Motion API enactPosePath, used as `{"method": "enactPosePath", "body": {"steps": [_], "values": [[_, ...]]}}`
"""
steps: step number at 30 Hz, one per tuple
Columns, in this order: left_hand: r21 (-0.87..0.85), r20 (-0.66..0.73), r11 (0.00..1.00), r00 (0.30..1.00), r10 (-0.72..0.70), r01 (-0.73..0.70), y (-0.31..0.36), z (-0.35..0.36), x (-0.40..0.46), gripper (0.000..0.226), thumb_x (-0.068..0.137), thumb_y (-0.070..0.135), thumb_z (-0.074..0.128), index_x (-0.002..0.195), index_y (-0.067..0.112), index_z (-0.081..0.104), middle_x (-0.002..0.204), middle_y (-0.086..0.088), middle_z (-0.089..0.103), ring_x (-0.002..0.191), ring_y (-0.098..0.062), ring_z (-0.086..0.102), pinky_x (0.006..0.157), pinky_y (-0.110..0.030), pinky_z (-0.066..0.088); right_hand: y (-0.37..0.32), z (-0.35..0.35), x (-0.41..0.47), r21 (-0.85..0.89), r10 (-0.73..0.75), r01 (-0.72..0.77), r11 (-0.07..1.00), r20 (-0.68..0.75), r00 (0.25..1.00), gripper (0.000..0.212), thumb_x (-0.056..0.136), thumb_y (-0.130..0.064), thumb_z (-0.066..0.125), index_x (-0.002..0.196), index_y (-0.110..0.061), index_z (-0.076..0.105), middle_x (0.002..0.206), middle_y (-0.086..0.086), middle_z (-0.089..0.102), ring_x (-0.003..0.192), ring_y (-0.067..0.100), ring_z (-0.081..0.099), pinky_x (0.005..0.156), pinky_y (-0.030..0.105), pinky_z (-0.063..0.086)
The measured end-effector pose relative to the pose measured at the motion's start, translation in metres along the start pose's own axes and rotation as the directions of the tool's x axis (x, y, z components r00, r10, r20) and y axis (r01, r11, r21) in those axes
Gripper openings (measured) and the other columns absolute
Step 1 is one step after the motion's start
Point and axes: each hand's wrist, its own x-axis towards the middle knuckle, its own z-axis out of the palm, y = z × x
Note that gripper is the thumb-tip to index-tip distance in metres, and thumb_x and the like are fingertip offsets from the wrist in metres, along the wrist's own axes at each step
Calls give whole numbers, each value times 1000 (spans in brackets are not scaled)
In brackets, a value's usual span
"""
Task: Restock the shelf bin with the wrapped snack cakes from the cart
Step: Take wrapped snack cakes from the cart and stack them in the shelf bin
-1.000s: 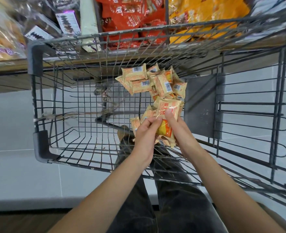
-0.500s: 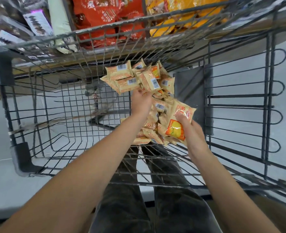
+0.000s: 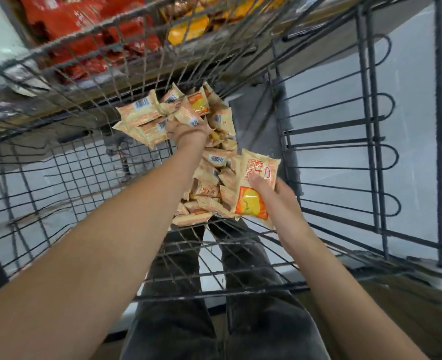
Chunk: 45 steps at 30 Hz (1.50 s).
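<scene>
Grey wire makes up the shopping cart, and the single head view looks straight down into its basket. A heap of wrapped snack cakes in pale tan wrappers with barcodes lies on the basket floor toward the far right corner, piled against the front wall.

The left hand reaches deep into the far end of the heap. Its fingers are buried among the packets and curl round one small wrapper with a barcode, which sticks up above the knuckles. How many packets that hand has, I cannot tell; the fingertips are hidden.

The right hand is nearer, at the right edge of the heap. It holds a larger packet, cream at the top with red print and an orange panel below, raised above the pile. The thumb lies flat across the packet's front and the fingers wrap behind it, so the hand pinches it between thumb and fingers.

Beyond the cart's front wall, a shelf carries red snack bags on the left and yellow-orange bags beside them. Under the basket show dark trousers and a pale tiled floor. Blur softens the shelf goods.
</scene>
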Motion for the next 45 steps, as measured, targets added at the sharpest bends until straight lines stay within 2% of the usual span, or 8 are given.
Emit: {"method": "enactPosePath", "body": {"steps": [6, 13, 18, 21, 27, 32, 38, 45], "values": [[-488, 306, 870, 947, 96, 70, -24, -56, -70, 9, 93, 12, 44, 98, 10, 51, 82, -3, 54, 72, -14, 52, 65, -26, 44, -11, 4, -9, -24, -30, 31, 999, 25, 999, 23, 88, -43, 60, 108, -32, 62, 93, -12, 74, 83, 4, 71, 72, 22, 53], [-633, 420, 744, 902, 99, 213, -72, -139, -147, 35, 94, 20, 34, 124, 6, 46, 111, -17, 59, 86, -20, 57, 72, -32, 48, -29, 18, -43, -121, -44, 51, 991, 55, 997, 31, 87, -43, 62, 113, -26, 59, 104, -2, 72, 90, 13, 70, 85, 33, 54], [-665, 400, 722, 908, 128, 191, -97, -192, -186, 63, 87, 62, 37, 119, 11, 55, 109, -14, 69, 88, -21, 66, 80, -34, 54, -36, 61, -84, -246, -94, 129, 961, 149, 984, 36, 88, -43, 61, 118, -25, 57, 101, -6, 72, 89, 12, 71, 85, 35, 55], [-712, 401, 690, 883, 244, 132, -121, -230, -203, 54, 77, 54, 55, 113, 14, 60, 100, -8, 73, 84, -17, 70, 70, -30, 58, -29, 99, -108, -354, -117, 177, 918, 186, 976, 40, 86, -48, 61, 119, -26, 57, 109, -3, 69, 98, 17, 67, 94, 43, 52], [-834, 257, 550, 910, 326, 39, -200, -318, -231, 47, 78, 29, 60, 119, 5, 57, 106, -16, 70, 89, -24, 69, 72, -32, 58, 0, 186, -174, -504, -196, 313, 805, 272, 942, 25, 85, -55, 56, 103, -39, 58, 116, -5, 65, 108, 17, 61, 99, 44, 45], [-935, 51, 351, 959, 279, -52, -294, -412, -250, 24, 91, 10, 35, 97, 12, 58, 76, -1, 69, 63, -11, 64, 62, -23, 50, 45, 271, -247, -490, -259, 407, 771, 343, 903, 15, 89, -52, 54, 98, -41, 58, 91, -20, 68, 73, -11, 62, 64, 15, 38], [-897, -187, 373, 969, 164, -236, -389, -515, -258, 18, 97, 33, 45, 98, 21, 60, 75, 4, 70, 66, -7, 65, 68, -26, 52, 113, 372, -311, -449, -215, 414, 792, 429, 877, 21, 91, -44, 56, 105, -28, 60, 102, -1, 72, 95, 16, 68, 95, 37, 50], [-801, -379, 424, 906, 190, -424, -426, -594, -256, 23, 93, 33, 54, 107, 16, 61, 89, 0, 68, 75, -12, 65, 59, -22, 49, 133, 442, -336, -410, -256, 474, 780, 482, 838, 25, 89, -47, 58, 105, -28, 61, 84, -5, 75, 78, 12, 72, 70, 29, 56]]}}
